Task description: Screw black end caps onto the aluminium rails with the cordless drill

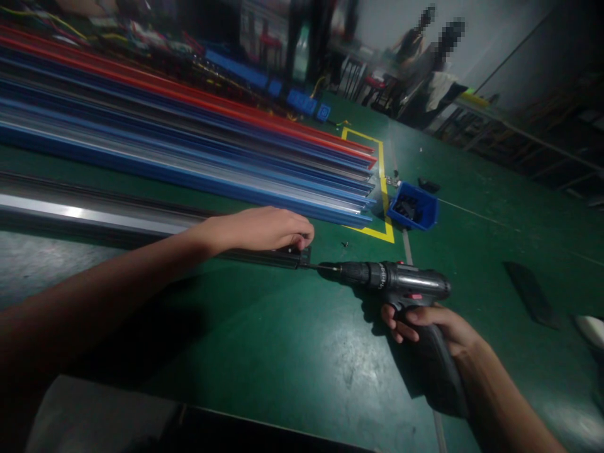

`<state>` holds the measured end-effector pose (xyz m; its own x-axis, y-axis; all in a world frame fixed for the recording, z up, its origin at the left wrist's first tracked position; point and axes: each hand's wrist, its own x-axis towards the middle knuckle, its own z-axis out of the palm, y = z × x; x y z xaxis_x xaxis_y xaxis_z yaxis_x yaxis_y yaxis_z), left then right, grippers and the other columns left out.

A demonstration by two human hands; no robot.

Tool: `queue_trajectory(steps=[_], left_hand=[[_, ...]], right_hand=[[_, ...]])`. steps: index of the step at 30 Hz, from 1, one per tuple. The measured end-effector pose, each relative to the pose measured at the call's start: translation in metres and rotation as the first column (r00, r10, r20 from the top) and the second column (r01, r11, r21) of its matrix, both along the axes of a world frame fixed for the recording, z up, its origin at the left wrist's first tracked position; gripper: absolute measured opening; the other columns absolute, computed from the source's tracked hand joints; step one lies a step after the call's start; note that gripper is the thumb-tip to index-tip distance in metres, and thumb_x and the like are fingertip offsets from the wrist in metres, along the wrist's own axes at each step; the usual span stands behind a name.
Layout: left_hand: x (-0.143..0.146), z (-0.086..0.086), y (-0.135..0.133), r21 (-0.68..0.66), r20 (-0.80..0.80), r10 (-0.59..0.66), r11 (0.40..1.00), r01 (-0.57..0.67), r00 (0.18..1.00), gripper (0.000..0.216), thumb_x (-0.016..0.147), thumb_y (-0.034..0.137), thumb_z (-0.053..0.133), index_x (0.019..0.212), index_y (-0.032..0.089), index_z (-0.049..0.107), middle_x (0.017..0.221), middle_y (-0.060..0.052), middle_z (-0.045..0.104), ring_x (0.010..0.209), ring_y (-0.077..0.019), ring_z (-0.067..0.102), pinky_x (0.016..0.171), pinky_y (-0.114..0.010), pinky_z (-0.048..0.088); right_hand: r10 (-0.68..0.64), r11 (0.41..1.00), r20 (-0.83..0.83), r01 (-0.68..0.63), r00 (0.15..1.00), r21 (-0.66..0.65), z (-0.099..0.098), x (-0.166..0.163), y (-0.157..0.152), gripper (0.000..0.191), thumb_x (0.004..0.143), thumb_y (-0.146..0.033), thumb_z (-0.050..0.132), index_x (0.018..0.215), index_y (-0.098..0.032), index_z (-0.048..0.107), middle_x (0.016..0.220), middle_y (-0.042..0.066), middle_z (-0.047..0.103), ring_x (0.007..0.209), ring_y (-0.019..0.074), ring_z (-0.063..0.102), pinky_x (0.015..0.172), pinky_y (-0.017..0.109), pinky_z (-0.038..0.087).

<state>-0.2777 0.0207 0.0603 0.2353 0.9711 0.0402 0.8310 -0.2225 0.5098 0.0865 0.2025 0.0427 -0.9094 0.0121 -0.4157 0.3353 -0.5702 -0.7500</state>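
Note:
My right hand (425, 326) is closed round the grip of a dark cordless drill (401, 282), held level above the green floor. Its bit points left into the black end piece (296, 257) of a long metal rail (94, 217). My left hand (268, 228) rests on top of that rail end, fingers curled down over the end piece, steadying it.
A stack of long blue, red and grey rails (198, 138) lies behind. A blue bin (415, 207) with dark parts sits by a yellow floor marking (382, 189). A flat black strip (531, 292) lies on the right. Two people (431, 56) stand far back.

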Motion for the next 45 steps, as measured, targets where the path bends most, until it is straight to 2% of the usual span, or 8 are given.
queue_trajectory(steps=[11, 35, 45], left_hand=[[-0.0004, -0.0006, -0.0002, 0.021, 0.025, -0.009, 1.0, 0.008, 1.0, 0.024, 0.099, 0.022, 0.045, 0.1, 0.024, 0.069, 0.1, 0.0, 0.071, 0.088, -0.0143, 0.063, 0.076, -0.025, 0.04], [0.0, 0.0003, -0.0003, 0.011, -0.004, -0.001, 1.0, 0.001, 1.0, 0.025, 0.098, 0.021, 0.045, 0.101, 0.025, 0.069, 0.101, 0.001, 0.072, 0.089, -0.0144, 0.064, 0.078, -0.025, 0.041], [0.0003, 0.0003, 0.0012, 0.021, 0.012, -0.008, 1.0, 0.008, 1.0, 0.025, 0.098, 0.021, 0.044, 0.098, 0.024, 0.069, 0.098, 0.001, 0.072, 0.086, -0.0141, 0.062, 0.076, -0.024, 0.04]], right_hand=[[-0.007, 1.0, 0.028, 0.007, 1.0, 0.01, 0.0005, 0.0009, 0.0009, 0.026, 0.085, -0.02, 0.073, 0.108, -0.007, 0.076, 0.096, 0.01, 0.072, 0.063, 0.009, 0.058, 0.078, 0.03, 0.058], [0.018, 1.0, -0.016, -0.018, 1.0, 0.008, -0.0009, 0.0008, 0.0019, 0.027, 0.087, -0.023, 0.073, 0.108, -0.006, 0.075, 0.097, 0.011, 0.072, 0.063, 0.0089, 0.059, 0.078, 0.03, 0.058], [-0.017, 0.999, -0.001, 0.017, 1.0, 0.037, -0.0001, 0.0004, 0.0002, 0.025, 0.085, -0.022, 0.074, 0.104, -0.006, 0.076, 0.093, 0.01, 0.072, 0.059, 0.0084, 0.056, 0.074, 0.029, 0.058]])
